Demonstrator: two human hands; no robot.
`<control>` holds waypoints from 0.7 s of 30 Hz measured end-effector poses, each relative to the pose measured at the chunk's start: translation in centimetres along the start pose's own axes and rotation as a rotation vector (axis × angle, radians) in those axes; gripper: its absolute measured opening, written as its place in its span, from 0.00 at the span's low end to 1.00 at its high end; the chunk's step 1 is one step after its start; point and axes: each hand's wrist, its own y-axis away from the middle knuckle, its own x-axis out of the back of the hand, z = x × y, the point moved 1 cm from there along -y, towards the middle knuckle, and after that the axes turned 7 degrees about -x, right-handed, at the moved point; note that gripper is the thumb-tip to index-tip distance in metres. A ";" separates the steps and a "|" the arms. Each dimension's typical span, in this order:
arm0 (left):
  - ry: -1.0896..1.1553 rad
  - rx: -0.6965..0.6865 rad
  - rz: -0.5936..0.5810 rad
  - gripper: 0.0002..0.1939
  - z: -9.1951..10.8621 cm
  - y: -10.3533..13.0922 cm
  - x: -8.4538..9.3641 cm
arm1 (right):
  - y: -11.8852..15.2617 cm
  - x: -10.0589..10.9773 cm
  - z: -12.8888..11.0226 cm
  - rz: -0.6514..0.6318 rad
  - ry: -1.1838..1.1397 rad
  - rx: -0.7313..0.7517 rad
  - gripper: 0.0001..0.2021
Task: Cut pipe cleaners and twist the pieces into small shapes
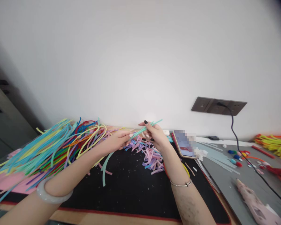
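My left hand (pixel 122 139) is closed in a pinch on a teal chenille stem (pixel 138 132), which slants up to the right. My right hand (pixel 155 135) grips the same stem farther along, with its tip sticking out past the fingers. It may be more than one strand; I cannot tell. Below my left hand, a longer teal stem end (pixel 104 172) hangs in a curve over the black mat (pixel 131 193). Between and beneath the hands lies a pile of short pink, purple and blue cut pieces (pixel 153 157).
A large heap of long coloured chenille stems (pixel 46 145) covers the left side. Right of my hands lie a phone (pixel 183 144), a grey board (pixel 222 175), pompoms (pixel 236 157) and a pink pouch-like item (pixel 255 200). A black cable (pixel 235 137) runs from the wall socket (pixel 209 105).
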 end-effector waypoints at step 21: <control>-0.029 -0.105 -0.005 0.15 1.4 -0.6 -1.5 | -0.3 0.3 0.4 -0.056 0.270 0.044 0.18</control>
